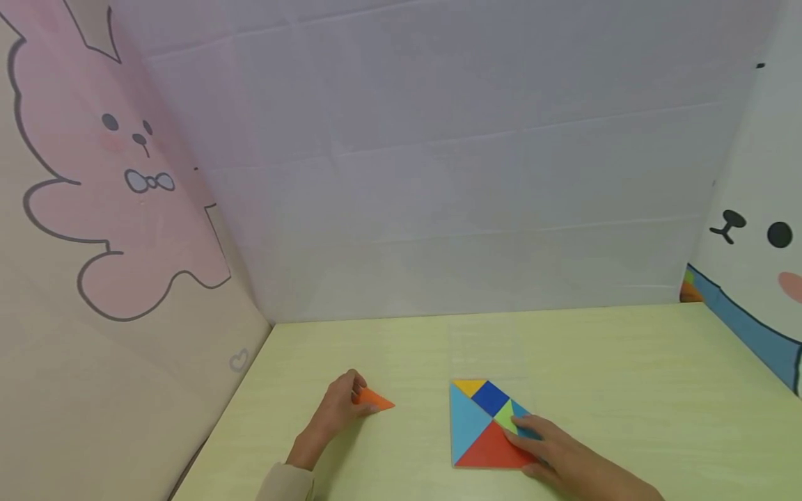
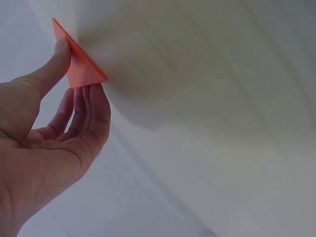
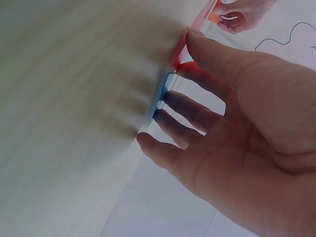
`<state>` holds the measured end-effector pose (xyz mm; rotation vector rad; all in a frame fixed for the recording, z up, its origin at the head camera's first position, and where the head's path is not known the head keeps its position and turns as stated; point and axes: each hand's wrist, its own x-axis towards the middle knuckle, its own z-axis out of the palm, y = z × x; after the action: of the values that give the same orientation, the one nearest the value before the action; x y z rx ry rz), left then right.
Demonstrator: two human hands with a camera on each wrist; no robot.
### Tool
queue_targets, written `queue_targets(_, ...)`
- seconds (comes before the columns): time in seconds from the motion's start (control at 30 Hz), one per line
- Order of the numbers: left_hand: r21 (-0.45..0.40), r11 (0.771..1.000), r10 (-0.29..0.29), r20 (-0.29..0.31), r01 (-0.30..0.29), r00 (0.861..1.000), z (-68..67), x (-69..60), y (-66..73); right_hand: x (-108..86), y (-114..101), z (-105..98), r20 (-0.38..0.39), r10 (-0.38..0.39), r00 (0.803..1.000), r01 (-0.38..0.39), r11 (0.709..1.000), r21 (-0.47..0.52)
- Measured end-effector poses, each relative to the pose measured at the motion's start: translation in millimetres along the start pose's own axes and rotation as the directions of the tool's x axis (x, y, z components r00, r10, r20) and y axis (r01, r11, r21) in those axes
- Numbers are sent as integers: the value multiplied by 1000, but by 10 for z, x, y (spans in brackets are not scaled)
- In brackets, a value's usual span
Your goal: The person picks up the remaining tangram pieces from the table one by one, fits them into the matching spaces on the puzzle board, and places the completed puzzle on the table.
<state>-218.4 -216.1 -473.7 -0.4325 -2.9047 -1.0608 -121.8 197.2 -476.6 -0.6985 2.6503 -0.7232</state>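
Note:
My left hand (image 1: 338, 409) pinches an orange triangle tile (image 1: 377, 400) by its edges, left of the other tiles. In the left wrist view, the thumb and fingertips grip that tile near the tabletop. Flat tangram tiles lie joined together: a light blue triangle (image 1: 465, 426), a red triangle (image 1: 491, 451), a small yellow triangle (image 1: 470, 386), a dark blue square (image 1: 491, 399) and a light green piece (image 1: 505, 415). Over their right side, my right hand (image 1: 567, 452) spreads its fingers and touches the tiles, partly hiding a blue tile (image 1: 523, 409).
A pale yellow table (image 1: 601, 376) carries everything. Behind the tiles lies a faint, clear rectangular outline (image 1: 487, 348). White cloth (image 1: 438, 195) hangs at the back, and printed cloths with a pink rabbit (image 1: 144, 216) and a white animal face (image 1: 752, 188) stand at the sides.

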Motion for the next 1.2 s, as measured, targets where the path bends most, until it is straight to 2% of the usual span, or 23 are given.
queue_targets(0.23, -79, 996, 35, -3, -35, 999, 25, -6, -24, -12, -8, -6, 2, 5, 1000, -5, 1000, 2)
queue_targets(0.5, -96, 993, 71, -36, -74, 997, 44, -18, 9, -18, -8, -12, -5, -5, 1000, 5, 1000, -9)
queue_targets(0.77, -95, 990, 100, -7, -100, 995, 28, 5, 90, -26, -12, -12, -6, 0, 1000, 0, 1000, -6)
queue_targets(1.2, -115, 978, 175, -20, -176, 984, 77, 83, 181, -27, -42, -24, 9, 33, 999, -33, 999, 18)
